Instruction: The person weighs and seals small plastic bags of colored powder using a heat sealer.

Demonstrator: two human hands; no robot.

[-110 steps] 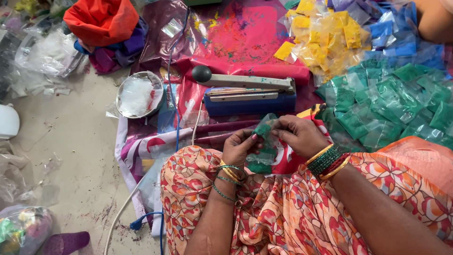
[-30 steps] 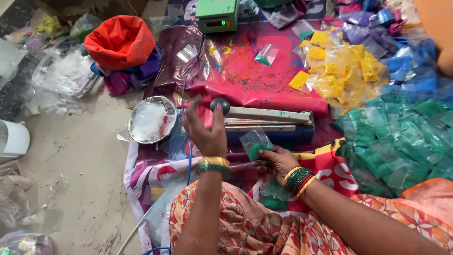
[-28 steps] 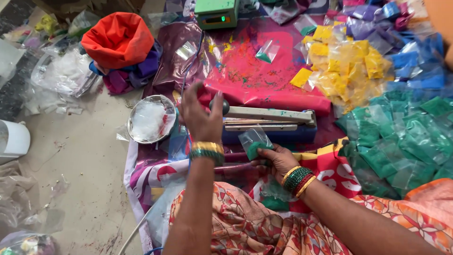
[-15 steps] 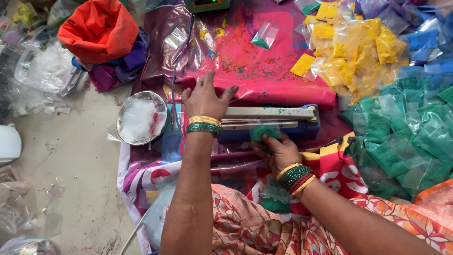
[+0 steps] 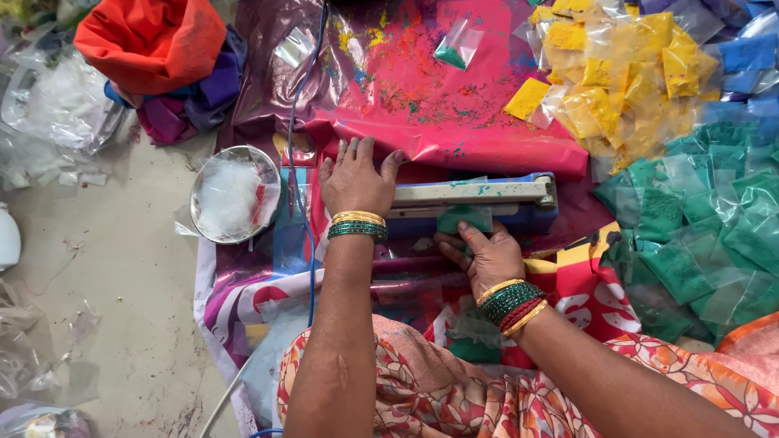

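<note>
Pink plastic sheet [image 5: 454, 89], dusted with coloured powder, covers the floor under everything. To its right lie a heap of green packets [image 5: 698, 227] and, above those, yellow packets [image 5: 617, 73]. An orange cloth bundle [image 5: 150, 40] sits at the top left, with a steel bowl [image 5: 235, 195] below it. The heat sealer [image 5: 471, 199] lies across the middle. The left hand [image 5: 355, 178] presses flat on its arm, fingers spread and gripping nothing. The right hand [image 5: 485, 255] pinches a small green packet [image 5: 464, 219] whose top edge sits in the sealer.
</note>
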